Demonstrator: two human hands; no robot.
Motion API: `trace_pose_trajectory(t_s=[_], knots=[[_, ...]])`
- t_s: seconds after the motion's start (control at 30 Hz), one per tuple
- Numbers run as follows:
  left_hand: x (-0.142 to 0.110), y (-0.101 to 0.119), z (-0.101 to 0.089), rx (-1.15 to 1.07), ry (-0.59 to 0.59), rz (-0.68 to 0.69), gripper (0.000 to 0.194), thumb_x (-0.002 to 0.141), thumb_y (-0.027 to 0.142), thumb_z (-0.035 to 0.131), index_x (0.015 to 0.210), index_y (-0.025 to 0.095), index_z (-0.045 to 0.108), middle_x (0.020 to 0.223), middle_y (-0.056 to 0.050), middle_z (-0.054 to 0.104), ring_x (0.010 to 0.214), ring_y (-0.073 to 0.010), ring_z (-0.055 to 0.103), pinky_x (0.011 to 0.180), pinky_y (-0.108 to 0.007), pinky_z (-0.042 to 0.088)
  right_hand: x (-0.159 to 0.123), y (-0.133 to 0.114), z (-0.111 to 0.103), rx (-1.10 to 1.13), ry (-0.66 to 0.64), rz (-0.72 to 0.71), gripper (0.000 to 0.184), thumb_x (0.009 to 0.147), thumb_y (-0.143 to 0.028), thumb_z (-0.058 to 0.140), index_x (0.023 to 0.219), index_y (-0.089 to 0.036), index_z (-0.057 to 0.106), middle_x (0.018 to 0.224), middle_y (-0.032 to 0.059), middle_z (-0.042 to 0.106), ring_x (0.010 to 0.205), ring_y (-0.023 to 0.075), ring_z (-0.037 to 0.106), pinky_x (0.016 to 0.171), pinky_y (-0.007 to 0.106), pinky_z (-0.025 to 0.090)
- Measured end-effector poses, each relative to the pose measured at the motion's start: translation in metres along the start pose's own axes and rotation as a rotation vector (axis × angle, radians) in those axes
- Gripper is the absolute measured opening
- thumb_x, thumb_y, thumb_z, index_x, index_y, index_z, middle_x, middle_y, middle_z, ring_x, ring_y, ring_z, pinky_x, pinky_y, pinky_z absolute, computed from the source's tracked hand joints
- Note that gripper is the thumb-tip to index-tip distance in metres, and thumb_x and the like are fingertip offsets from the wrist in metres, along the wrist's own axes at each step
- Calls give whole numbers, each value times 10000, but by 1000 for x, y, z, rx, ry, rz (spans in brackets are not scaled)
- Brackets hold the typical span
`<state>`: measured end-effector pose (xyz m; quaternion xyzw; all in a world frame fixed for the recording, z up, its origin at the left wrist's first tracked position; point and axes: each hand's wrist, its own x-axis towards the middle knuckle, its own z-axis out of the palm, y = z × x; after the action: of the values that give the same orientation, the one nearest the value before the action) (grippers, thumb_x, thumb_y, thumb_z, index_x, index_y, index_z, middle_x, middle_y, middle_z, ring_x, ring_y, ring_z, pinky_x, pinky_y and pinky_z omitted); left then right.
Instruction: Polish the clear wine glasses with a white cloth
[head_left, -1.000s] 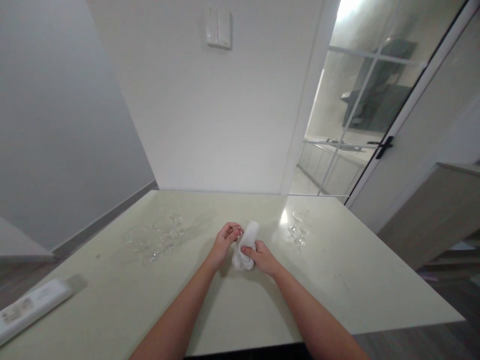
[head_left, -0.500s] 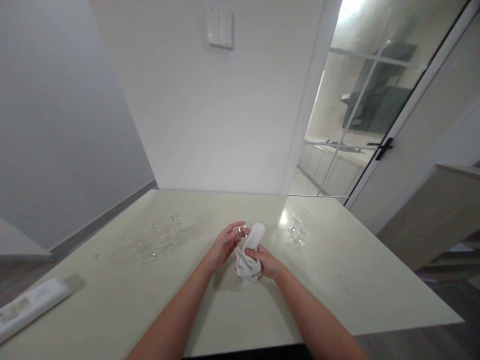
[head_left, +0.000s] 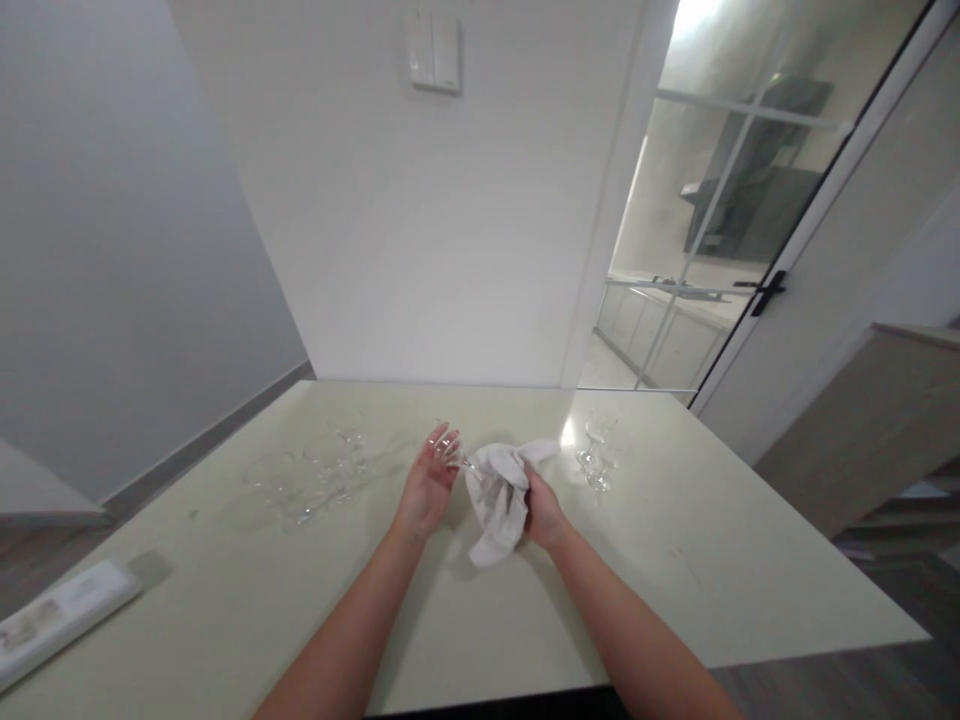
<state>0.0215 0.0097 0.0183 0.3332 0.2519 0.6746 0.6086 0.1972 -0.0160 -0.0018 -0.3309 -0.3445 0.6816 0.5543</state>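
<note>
My left hand [head_left: 427, 487] has moved left with the glass [head_left: 448, 449], and the soft cloth [head_left: 501, 500] has opened out. The glass is tipped sideways between my hands, left fingers curled round its cup. My right hand [head_left: 543, 512] grips the cloth, which seems to hide the glass's foot. The glass looks light, hard, slippery and easy to break, so the round cup is best to hold, gently.

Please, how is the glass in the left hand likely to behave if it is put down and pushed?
The glass is probably fragile, given its clear body and slender stem. Its smooth, shiny surface may feel slippery to the left hand. Laid on its side, it would likely roll, since it looks rounded.
</note>
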Motion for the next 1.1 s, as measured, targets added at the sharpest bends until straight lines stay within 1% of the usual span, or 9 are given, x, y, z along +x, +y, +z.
trace_pose_trajectory(t_s=[0.1, 0.23, 0.33, 0.43, 0.53, 0.7, 0.8, 0.93, 1.1], knots=[[1, 6, 0, -60, 2, 54, 523, 768, 499, 748, 1213, 288, 574, 1212, -40, 659, 1018, -138, 644, 884, -263, 506, -2, -5, 4, 92, -34, 97, 509, 856, -651, 511, 1075, -232, 699, 985, 56, 768, 1006, 263, 697, 886, 418, 533], [-6, 1, 8, 48, -178, 21, 688, 732, 415, 812, 1318, 294, 471, 1219, -74, 666, 991, -177, 679, 881, -319, 518, -4, 0, 10, 139, -154, 170, 508, 871, -631, 507, 1040, -200, 715, 994, 63, 769, 1069, 248, 678, 972, 390, 491], [-10, -4, 13, 112, -271, 16, 754, 721, 378, 831, 1350, 289, 425, 1205, -90, 676, 984, -206, 697, 893, -350, 519, -3, 5, 10, 178, -108, 165, 441, 854, -551, 583, 1038, -172, 714, 1002, 68, 768, 1049, 232, 683, 993, 362, 474], [-9, -6, 12, 175, -297, 56, 753, 723, 342, 834, 1350, 276, 424, 1179, -94, 684, 977, -209, 700, 907, -362, 519, 2, 10, 6, 153, 5, 101, 386, 774, -482, 701, 998, -168, 713, 965, 65, 772, 967, 233, 700, 951, 356, 494], [-8, -5, 10, 253, -305, 79, 745, 720, 294, 835, 1347, 264, 434, 1169, -98, 680, 969, -199, 694, 901, -361, 525, 7, 17, 0, 54, 83, 28, 394, 699, -451, 777, 966, -169, 709, 894, 64, 772, 858, 237, 708, 879, 360, 518], [-11, -7, 13, 347, -326, 93, 735, 706, 231, 837, 1335, 250, 457, 1168, -97, 662, 956, -180, 679, 883, -344, 528, 15, 26, -13, -182, 93, -89, 429, 718, -479, 747, 979, -140, 707, 850, 72, 754, 784, 218, 687, 827, 352, 509], [-13, -8, 14, 379, -335, 102, 737, 700, 213, 837, 1334, 249, 464, 1151, -91, 657, 949, -173, 673, 876, -337, 527, 17, 26, -19, -356, 151, -155, 383, 725, -467, 724, 906, -130, 703, 799, 57, 723, 723, 196, 644, 758, 328, 495], [-12, -7, 12, 408, -315, 107, 741, 708, 231, 830, 1346, 243, 455, 1133, -91, 657, 928, -167, 670, 847, -328, 534, 16, 23, -18, -526, 199, -200, 309, 720, -434, 709, 774, -134, 655, 674, 5, 626, 624, 149, 539, 650, 282, 441], [-9, -4, 11, 405, -268, 122, 734, 722, 270, 816, 1353, 239, 442, 1088, -77, 674, 877, -159, 678, 812, -322, 544, 10, 14, -12, -639, 186, -233, 270, 725, -417, 676, 703, -163, 587, 608, -36, 524, 577, 122, 452, 583, 254, 382]])
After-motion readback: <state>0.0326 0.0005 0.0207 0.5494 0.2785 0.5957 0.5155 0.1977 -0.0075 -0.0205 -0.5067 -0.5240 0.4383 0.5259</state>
